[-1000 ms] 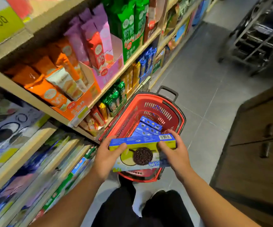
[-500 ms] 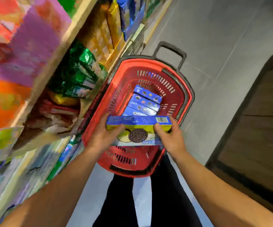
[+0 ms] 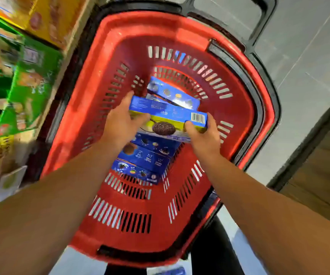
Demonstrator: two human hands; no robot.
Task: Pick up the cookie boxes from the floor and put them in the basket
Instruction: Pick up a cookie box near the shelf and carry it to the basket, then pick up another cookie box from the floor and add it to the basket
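Both hands gripped one cookie box (image 3: pixel 166 116) by its ends, left hand (image 3: pixel 120 124) on the left end, right hand (image 3: pixel 203 133) on the barcode end. It hung inside the red basket (image 3: pixel 180 36), just above blue boxes (image 3: pixel 146 157) lying on the bottom.

A blue-and-yellow cookie box (image 3: pixel 168 116), showing a dark chocolate sandwich cookie on its face and a barcode at its right end, is sitting level and crosswise inside the red slotted basket (image 3: pixel 245 108), above its floor. Beneath it, blue cookie boxes (image 3: pixel 146 155) are lying side by side in a row along the middle of the basket's floor, from near wall to far wall.
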